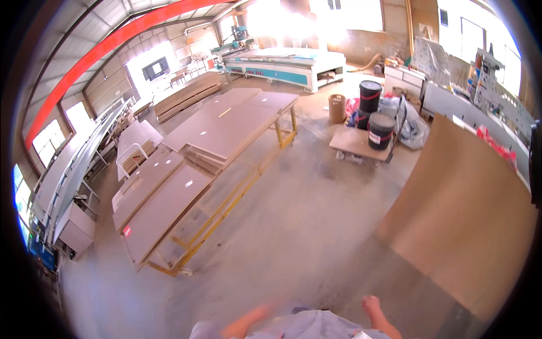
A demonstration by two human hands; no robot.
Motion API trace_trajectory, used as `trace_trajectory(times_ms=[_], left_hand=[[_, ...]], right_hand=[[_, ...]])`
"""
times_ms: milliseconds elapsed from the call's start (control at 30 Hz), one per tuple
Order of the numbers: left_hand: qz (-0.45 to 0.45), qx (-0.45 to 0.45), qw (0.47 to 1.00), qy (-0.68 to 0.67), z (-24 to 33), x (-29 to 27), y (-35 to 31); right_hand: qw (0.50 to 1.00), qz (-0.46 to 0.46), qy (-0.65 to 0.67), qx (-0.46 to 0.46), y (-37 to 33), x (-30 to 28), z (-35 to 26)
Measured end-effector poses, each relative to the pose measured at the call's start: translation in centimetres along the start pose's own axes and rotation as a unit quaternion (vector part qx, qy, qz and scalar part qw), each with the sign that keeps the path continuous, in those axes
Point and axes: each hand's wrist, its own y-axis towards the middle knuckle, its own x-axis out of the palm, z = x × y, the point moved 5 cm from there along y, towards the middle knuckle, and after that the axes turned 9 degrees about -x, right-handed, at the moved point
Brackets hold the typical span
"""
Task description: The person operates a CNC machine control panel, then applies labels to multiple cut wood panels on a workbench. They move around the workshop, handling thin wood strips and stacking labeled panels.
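Nothing seems to be held in either hand right now. The left hand (259, 312) is badly smeared by motion blur, so whether it's open or closed can't be told. The right hand (371, 304) is seen more clearly, with the fingers curled into a loose fist. Both are held near the grey shirt (316, 326), well apart from everything else. Nearest on the left, a bunch of flat brownish panels (169, 209) is laid out on a yellow frame (288, 139), with small white labels stuck on some. Over on the right, a big brown sheet (463, 209) is seen standing with a curve in it. Farther off, black buckets (381, 131) are parked on a low cart (355, 142), and a white-and-teal machine (282, 69) is set at the far end.
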Motion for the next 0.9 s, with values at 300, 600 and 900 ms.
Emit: trace_trajectory(times_ms=[300,600,900], left_hand=[[-0.086,-0.145,0.986,0.018,-1.1,-14.8,24.9],[0.189,0.145,0.968,-0.085,28.4,-51.0,57.1],[0.110,0.116,0.986,-0.041,40.0,-69.4,71.7]], right_hand=[[0.988,0.054,0.142,0.007,43.4,-7.0,-21.3],[0.952,-0.165,-0.189,0.178,43.6,-6.9,-12.1],[0.901,-0.226,-0.363,0.078,81.3,-11.3,-15.4]])
